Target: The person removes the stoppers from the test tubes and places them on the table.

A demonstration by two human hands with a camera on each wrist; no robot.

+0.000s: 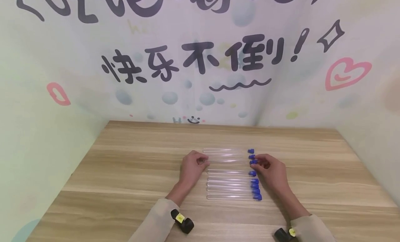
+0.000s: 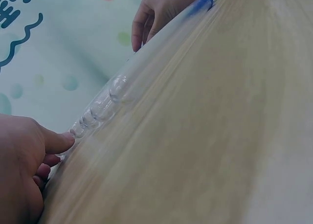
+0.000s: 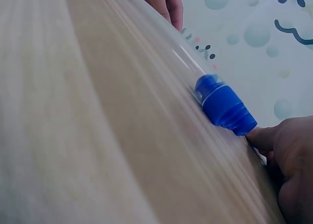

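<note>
Test tubes, apparently eight: laid crosswise in a row on the bench, with rounded ends to the left, blue caps to the right, and a wider gap before the far three. Likely light, stiff and slick, apt to roll; perhaps fragile if glass, though hard to tell from plastic. Best taken near both ends at once, with a soft pinch and no knocking against neighbours. Held so at the third tube from the far side. Pinched at the capped end by the right hand, and at the rounded end by the left hand, with thumb and forefinger nearly together on each. Probably easier to grip by the cap than by the smooth wall.
</note>
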